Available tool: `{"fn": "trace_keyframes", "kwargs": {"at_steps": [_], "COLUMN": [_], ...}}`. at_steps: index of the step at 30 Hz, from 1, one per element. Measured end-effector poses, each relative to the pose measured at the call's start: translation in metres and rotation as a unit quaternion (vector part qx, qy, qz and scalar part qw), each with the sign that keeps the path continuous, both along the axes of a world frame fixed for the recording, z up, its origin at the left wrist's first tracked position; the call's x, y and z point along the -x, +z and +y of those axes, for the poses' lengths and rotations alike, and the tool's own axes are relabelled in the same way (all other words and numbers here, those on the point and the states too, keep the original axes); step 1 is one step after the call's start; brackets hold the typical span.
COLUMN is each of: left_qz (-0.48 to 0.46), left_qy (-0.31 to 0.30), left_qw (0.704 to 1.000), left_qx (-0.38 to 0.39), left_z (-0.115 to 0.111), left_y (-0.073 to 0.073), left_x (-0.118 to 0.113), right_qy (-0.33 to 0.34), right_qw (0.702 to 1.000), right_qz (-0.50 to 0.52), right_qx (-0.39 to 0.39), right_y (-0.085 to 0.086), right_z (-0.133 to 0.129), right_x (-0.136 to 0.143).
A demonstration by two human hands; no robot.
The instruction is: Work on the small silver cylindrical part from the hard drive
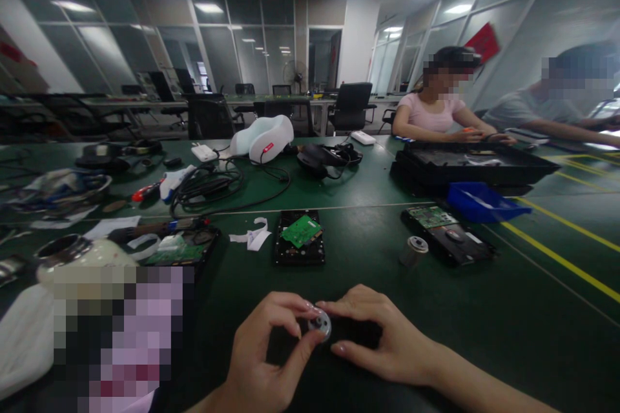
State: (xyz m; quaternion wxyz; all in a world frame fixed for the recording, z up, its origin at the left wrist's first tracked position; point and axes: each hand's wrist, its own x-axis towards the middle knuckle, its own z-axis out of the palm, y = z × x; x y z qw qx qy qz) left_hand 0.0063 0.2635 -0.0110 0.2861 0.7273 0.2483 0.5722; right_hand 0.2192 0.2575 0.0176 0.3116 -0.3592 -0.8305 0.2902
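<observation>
My left hand (276,342) pinches a small round metal part (320,324) between thumb and fingers, just above the green table. Its face shows a central hub and small holes. My right hand (382,335) is beside it, thumb and index finger apart; the index fingertip is at the part's upper edge, and I cannot tell whether it touches. Farther right, a silver metal cylinder (414,251) stands upright. Straight ahead lies a black hard drive (300,255) with a loose green circuit board (301,231) on it. Another hard drive (455,239) lies to the right.
On the left are a pale cream pot-like container (92,264), a hard drive with a circuit board (181,255), torn white paper (252,236) and black cables (208,187). A blue scoop-shaped bin (484,201) and a black tray (475,171) lie right, near two seated people.
</observation>
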Motion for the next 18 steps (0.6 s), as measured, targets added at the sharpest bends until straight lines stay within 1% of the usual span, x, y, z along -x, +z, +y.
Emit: {"fn": "trace_keyframes", "kwargs": {"at_steps": [4, 8, 11, 14, 16, 18], "left_qz": [0.010, 0.015, 0.015, 0.016, 0.020, 0.023], "left_qy": [-0.013, -0.014, -0.012, -0.011, -0.011, -0.005], "left_qw": [1.000, 1.000, 1.000, 1.000, 1.000, 1.000], "left_qx": [0.012, 0.007, 0.008, 0.008, 0.006, -0.001], "left_z": [0.000, 0.000, 0.000, 0.000, 0.000, 0.001], "left_y": [-0.003, -0.001, 0.001, 0.002, 0.003, 0.003], "left_x": [0.002, 0.002, 0.002, 0.002, 0.002, 0.001], "right_qy": [-0.001, -0.001, -0.011, -0.031, -0.020, 0.009], "right_qw": [1.000, 1.000, 0.998, 0.992, 0.990, 0.988], "right_qz": [0.006, 0.010, 0.016, 0.049, 0.081, 0.103], "right_qx": [-0.006, -0.016, -0.062, -0.108, -0.114, -0.114], "right_y": [-0.001, -0.001, -0.002, -0.006, -0.009, -0.011], "right_z": [0.000, 0.001, -0.001, -0.005, -0.008, -0.010], "right_x": [0.000, 0.000, -0.002, -0.004, -0.005, -0.005]}}
